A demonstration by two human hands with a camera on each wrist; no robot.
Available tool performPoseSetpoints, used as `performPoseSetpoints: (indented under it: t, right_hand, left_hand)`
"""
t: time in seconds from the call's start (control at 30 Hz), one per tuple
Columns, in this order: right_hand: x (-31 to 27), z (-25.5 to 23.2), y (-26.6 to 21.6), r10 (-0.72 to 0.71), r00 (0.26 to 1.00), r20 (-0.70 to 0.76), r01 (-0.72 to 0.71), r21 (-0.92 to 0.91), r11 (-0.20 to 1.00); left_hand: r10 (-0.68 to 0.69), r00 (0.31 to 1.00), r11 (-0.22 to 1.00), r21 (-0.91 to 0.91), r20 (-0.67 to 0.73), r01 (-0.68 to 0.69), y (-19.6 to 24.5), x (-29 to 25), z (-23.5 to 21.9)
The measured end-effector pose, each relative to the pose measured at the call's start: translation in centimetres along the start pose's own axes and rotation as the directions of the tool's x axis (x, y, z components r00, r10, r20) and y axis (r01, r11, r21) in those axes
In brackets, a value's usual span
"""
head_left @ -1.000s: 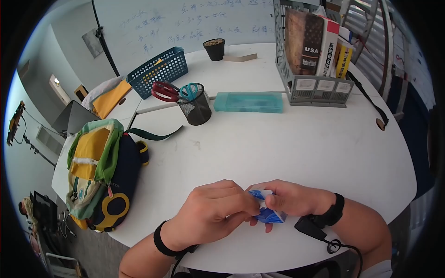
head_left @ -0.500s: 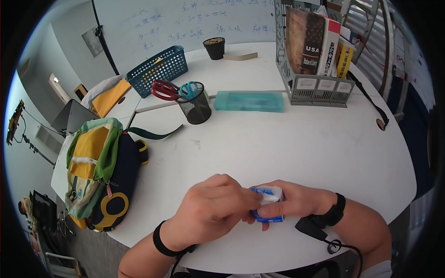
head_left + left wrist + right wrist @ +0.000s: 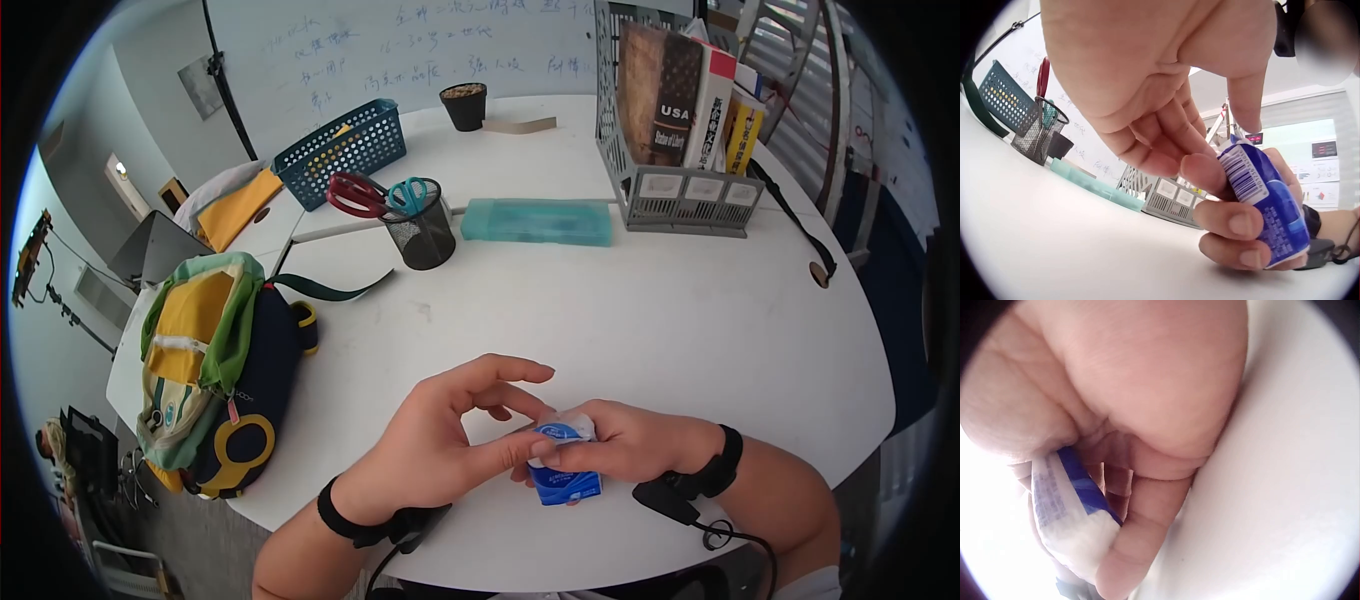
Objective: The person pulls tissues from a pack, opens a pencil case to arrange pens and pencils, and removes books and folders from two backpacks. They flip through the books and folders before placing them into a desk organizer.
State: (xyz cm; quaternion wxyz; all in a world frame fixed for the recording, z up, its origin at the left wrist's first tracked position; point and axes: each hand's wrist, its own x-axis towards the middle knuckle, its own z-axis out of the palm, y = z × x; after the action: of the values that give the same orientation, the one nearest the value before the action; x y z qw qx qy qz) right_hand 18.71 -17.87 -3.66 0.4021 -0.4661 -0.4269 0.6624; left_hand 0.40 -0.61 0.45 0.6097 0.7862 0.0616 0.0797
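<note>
Right hand grips a small blue packet, fingers curled round it, holding it upright just above the white table at its near edge. Left hand pinches the packet's top between thumb and a fingertip; the index and other fingers arch up loosely above it. In the left wrist view a barcode shows on the packet's side. Left of the left hand, a backpack lies at the table's edge. Well beyond the hands: a mesh cup holding scissors, a teal case, a grey book rack, a blue basket.
</note>
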Motion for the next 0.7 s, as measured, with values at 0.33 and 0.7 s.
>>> performPoseSetpoints:
  t: [0.33, 0.7]
  right_hand:
    - [0.6, 0.3, -0.9, 0.043, 0.983, -0.176, -0.033, 0.058, 0.998]
    - [0.5, -1.4, 1.6, -0.149, 0.988, -0.035, 0.149, 0.436, 0.888]
  left_hand:
    - [0.306, 0.933, 0.941, 0.211, -0.191, -0.266, -0.6, -0.1, 1.0]
    - [0.451, 0.89, 0.719, 0.619, -0.069, -0.316, -0.4, 0.0, 1.9]
